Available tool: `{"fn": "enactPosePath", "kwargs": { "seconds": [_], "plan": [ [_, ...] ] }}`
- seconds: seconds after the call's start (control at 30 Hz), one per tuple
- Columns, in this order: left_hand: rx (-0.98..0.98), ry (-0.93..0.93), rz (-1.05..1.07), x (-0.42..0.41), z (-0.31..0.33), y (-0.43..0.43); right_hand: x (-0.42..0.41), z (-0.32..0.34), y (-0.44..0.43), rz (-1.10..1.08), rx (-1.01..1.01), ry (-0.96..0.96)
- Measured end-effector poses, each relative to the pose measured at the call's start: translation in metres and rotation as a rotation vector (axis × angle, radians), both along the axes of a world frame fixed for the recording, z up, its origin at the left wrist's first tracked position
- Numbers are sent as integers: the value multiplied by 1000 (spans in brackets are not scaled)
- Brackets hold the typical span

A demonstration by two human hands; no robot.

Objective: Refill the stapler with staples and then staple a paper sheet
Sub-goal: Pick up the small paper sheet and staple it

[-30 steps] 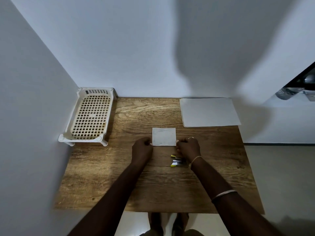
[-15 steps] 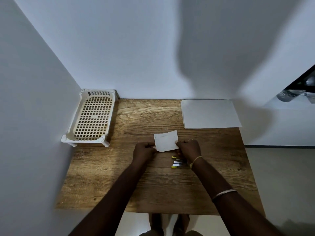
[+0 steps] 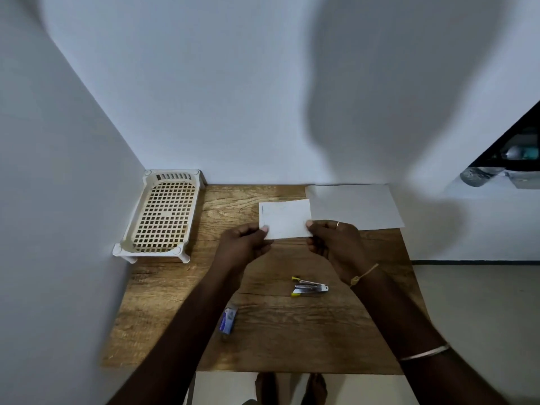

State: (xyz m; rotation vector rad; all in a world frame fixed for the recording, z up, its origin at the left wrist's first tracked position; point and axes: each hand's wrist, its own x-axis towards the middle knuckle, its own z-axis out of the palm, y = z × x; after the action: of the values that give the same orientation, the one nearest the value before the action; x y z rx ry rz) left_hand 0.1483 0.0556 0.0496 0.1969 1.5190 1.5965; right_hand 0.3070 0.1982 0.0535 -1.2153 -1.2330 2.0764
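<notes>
Above the table (image 3: 292,340), folded paper (image 3: 285,219) pinched at both lower corners — left hand (image 3: 244,247), right hand (image 3: 334,244) — stapler (image 3: 309,287) lying below.

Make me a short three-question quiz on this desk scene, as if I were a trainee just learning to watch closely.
1. True or false: the small white folded paper lies flat on the wooden table.
2. Which hands pinch the paper: A) left hand only, B) right hand only, C) both?
3. Fill in: the silver stapler with yellow tips lies on the table nearer the ___ forearm.

Key: 1. False, it is held up above the table. 2. C, one at each lower corner. 3. Right; the small blue staple box lies by the left forearm.
</notes>
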Motion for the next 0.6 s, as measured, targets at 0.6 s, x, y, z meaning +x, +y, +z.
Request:
{"fn": "enactPosePath", "kwargs": {
  "seconds": [0.6],
  "plan": [
    [147,-17,41,-3,46,11,19,-16,7,156,736,-363]
  ]
}}
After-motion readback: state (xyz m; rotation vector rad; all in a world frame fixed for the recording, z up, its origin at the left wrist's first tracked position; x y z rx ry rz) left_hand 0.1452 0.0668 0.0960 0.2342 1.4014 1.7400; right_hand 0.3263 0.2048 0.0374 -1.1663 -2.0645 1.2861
